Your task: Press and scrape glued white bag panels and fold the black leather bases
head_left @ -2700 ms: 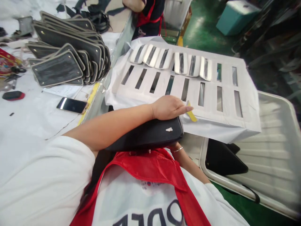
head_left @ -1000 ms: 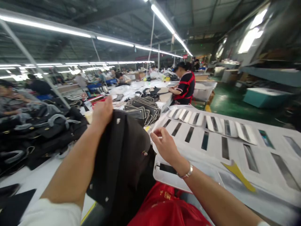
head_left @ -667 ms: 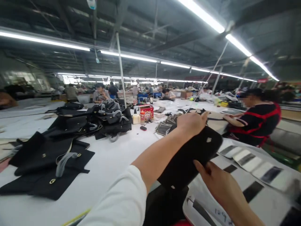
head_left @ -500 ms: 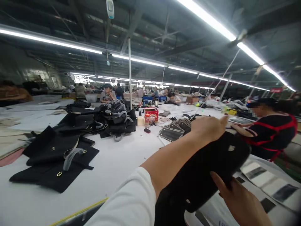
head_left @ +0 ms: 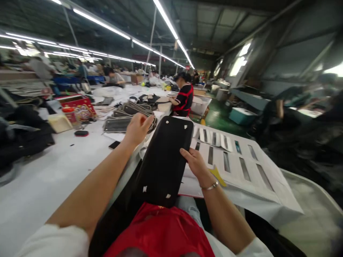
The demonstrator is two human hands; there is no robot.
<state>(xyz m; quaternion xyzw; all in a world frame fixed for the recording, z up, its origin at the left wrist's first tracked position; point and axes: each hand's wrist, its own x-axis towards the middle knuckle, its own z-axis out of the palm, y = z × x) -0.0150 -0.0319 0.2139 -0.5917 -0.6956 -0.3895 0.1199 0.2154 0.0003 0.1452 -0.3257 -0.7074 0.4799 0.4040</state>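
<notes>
My right hand point(head_left: 197, 162) grips the right edge of a black bag point(head_left: 164, 160), its thumb lying on the flat face. That face is long with rounded corners and a small whitish patch near each corner; the rest of the bag drops dark towards my lap. My left hand point(head_left: 138, 130) is off the bag, its fingers curled together beside a pile of dark grey panels point(head_left: 120, 123) with pale corded edges. Whatever those fingers may hold is hidden.
Across the white table point(head_left: 66, 175) lie a red box point(head_left: 83, 109), a red-lidded jar point(head_left: 70, 116), a cream block point(head_left: 59, 123) and a small black-red object point(head_left: 81, 133). A slotted white board point(head_left: 249, 175) stands at right. A co-worker point(head_left: 184, 92) is ahead.
My view has swung right. The bag now stands more upright before me. My left hand has left its far end and is by the panels; my right hand still grips its edge.
</notes>
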